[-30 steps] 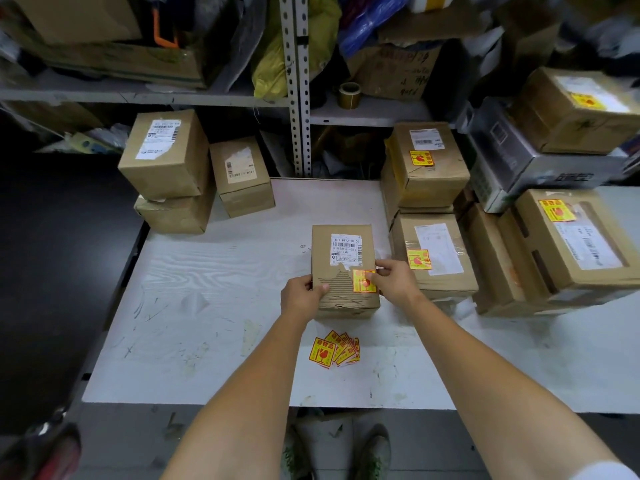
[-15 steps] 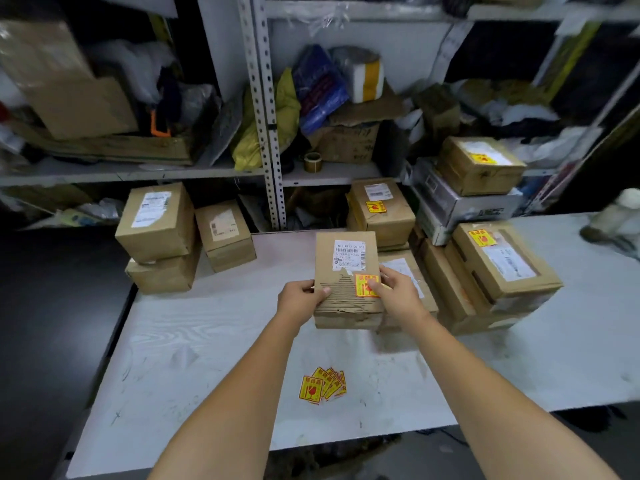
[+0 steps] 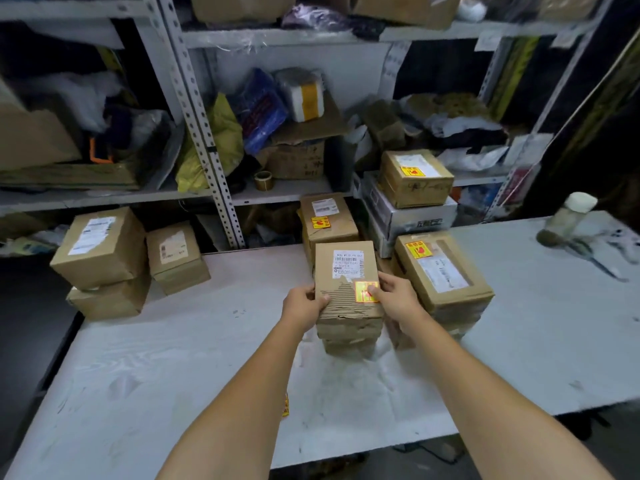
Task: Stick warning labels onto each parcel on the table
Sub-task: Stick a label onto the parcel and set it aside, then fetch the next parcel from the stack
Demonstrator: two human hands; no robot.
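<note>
Cardboard parcel (image 3: pixel 346 284) mid-frame, gripped at both edges by left hand (image 3: pixel 304 305) and right hand (image 3: pixel 398 299). Risk: yellow label (image 3: pixel 362 293) peeling from torn corrugation.

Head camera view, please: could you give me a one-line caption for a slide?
Left hand and right hand grip a torn cardboard parcel, the right thumb on its yellow warning label.

left hand (image 3: pixel 304 305): bare | right hand (image 3: pixel 398 301): bare | forearms: bare, unsleeved up to frame edge
</note>
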